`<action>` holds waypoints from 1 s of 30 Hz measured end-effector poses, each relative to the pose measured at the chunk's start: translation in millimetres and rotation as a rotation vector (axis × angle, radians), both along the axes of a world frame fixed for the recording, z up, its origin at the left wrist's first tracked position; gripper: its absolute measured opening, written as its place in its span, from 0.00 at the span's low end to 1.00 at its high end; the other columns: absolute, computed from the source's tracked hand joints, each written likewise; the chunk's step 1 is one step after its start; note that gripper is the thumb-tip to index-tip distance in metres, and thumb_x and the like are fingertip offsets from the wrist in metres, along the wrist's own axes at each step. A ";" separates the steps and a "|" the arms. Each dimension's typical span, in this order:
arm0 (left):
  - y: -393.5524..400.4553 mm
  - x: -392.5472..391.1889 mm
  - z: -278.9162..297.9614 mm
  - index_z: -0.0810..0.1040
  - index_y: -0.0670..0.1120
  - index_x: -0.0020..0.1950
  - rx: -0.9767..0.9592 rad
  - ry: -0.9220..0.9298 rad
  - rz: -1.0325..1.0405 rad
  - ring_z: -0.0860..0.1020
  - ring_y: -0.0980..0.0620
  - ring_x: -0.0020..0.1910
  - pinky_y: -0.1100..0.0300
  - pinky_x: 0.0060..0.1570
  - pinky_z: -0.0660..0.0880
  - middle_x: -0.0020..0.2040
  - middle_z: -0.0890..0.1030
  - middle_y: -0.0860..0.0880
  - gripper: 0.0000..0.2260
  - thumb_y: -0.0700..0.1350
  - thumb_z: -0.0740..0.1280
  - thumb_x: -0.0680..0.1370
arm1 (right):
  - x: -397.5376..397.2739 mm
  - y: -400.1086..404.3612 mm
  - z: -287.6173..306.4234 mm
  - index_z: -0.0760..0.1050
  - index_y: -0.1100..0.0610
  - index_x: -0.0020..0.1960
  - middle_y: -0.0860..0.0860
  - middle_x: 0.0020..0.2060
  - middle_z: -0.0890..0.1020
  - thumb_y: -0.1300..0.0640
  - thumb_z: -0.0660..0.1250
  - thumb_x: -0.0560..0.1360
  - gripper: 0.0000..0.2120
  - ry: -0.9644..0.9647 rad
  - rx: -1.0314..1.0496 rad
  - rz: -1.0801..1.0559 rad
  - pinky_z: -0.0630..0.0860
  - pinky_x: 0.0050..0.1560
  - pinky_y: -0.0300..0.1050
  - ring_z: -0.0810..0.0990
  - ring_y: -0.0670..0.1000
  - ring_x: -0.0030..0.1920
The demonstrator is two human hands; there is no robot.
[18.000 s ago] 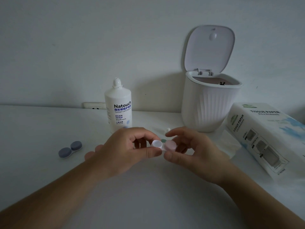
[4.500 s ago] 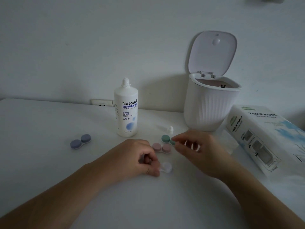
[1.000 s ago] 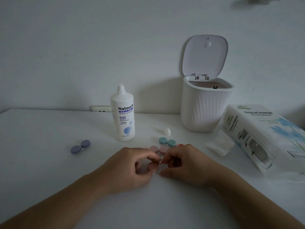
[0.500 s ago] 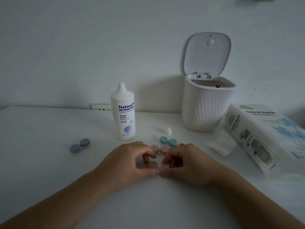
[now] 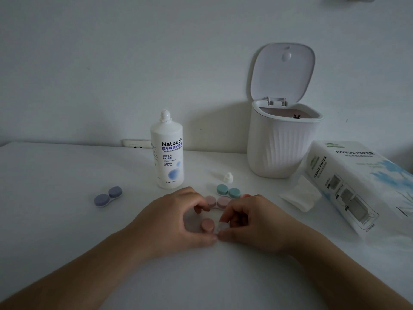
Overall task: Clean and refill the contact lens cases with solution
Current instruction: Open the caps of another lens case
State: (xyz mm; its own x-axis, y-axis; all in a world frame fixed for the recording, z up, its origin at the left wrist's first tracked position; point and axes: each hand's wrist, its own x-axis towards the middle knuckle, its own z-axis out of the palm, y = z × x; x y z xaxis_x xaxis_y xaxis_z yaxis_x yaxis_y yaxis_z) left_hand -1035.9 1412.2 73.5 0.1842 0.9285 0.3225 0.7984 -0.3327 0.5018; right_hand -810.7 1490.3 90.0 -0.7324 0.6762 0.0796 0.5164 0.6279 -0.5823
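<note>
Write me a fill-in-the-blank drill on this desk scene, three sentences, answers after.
1. The trash bin has its lid ____.
2. The solution bottle stands with its cap ____.
3. The case lying alone, left of the left hand, has ____ caps.

Missing words: open; off; purple

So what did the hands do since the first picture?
The hands came down to the table. The left hand and right hand now work a case with one pink cap on and one well open. A capped pink case now lies by the green case. Solution bottle, purple case and bin stayed.
</note>
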 end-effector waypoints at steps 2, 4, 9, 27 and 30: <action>-0.5 2.7 -0.7 0.80 0.59 0.58 -0.013 -0.036 -0.108 0.75 0.64 0.38 0.73 0.38 0.68 0.49 0.78 0.63 0.19 0.57 0.75 0.68 | 0.3 0.4 -0.3 0.81 0.45 0.44 0.37 0.35 0.80 0.39 0.74 0.65 0.13 0.002 -0.003 0.001 0.72 0.37 0.35 0.77 0.40 0.34; -1.0 5.1 -2.6 0.81 0.58 0.57 0.027 -0.064 -0.141 0.73 0.57 0.32 0.67 0.35 0.70 0.45 0.79 0.62 0.15 0.50 0.74 0.70 | 0.7 0.4 -0.5 0.81 0.44 0.43 0.37 0.35 0.80 0.41 0.76 0.66 0.11 0.002 0.000 -0.002 0.72 0.37 0.36 0.76 0.40 0.34; 0.6 5.6 -3.7 0.82 0.59 0.56 0.054 -0.099 -0.133 0.71 0.57 0.31 0.64 0.34 0.70 0.44 0.77 0.63 0.13 0.49 0.73 0.72 | -0.1 -0.5 -0.5 0.81 0.45 0.43 0.36 0.33 0.79 0.43 0.77 0.67 0.10 0.001 -0.008 -0.001 0.72 0.37 0.35 0.76 0.39 0.33; 7.8 -0.2 -0.6 0.80 0.58 0.49 0.141 -0.336 -0.023 0.69 0.58 0.30 0.70 0.33 0.67 0.43 0.81 0.58 0.11 0.60 0.73 0.71 | 0.7 -1.9 2.0 0.81 0.46 0.45 0.38 0.37 0.80 0.41 0.75 0.66 0.12 -0.016 -0.005 -0.004 0.72 0.37 0.34 0.76 0.39 0.34; 8.9 -4.0 -3.8 0.78 0.55 0.45 0.123 -0.338 0.141 0.70 0.51 0.29 0.68 0.31 0.67 0.34 0.79 0.53 0.14 0.59 0.77 0.67 | 0.6 -2.0 2.6 0.82 0.47 0.45 0.37 0.34 0.79 0.44 0.77 0.67 0.10 -0.022 -0.013 -0.005 0.72 0.37 0.35 0.76 0.40 0.34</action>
